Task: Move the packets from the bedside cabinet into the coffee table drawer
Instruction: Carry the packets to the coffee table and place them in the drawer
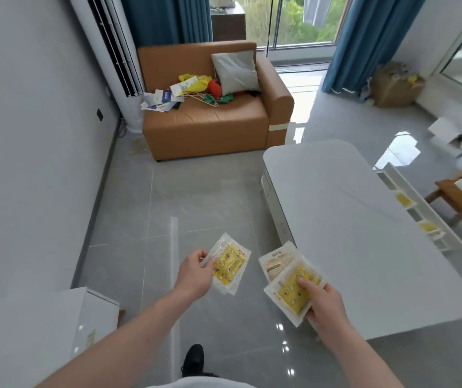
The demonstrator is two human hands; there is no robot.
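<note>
My left hand (194, 271) pinches the edge of a clear packet with yellow contents (228, 266), held over the floor. My right hand (323, 302) grips a small stack of packets: a yellow one (291, 289) on top and a beige printed one (276, 264) behind it, close to the near corner of the white coffee table (364, 233). On the table's far side an open drawer (420, 211) with compartments shows two yellow packets (403, 199) inside. The white bedside cabinet (56, 326) stands at the lower left.
A brown sofa (210, 119) with a grey pillow, papers and coloured items stands ahead. A tall white air conditioner (117, 65) is against the left wall. A wooden stool (454, 197) and a cardboard box (392, 85) lie to the right. Glossy grey tiles stretch between.
</note>
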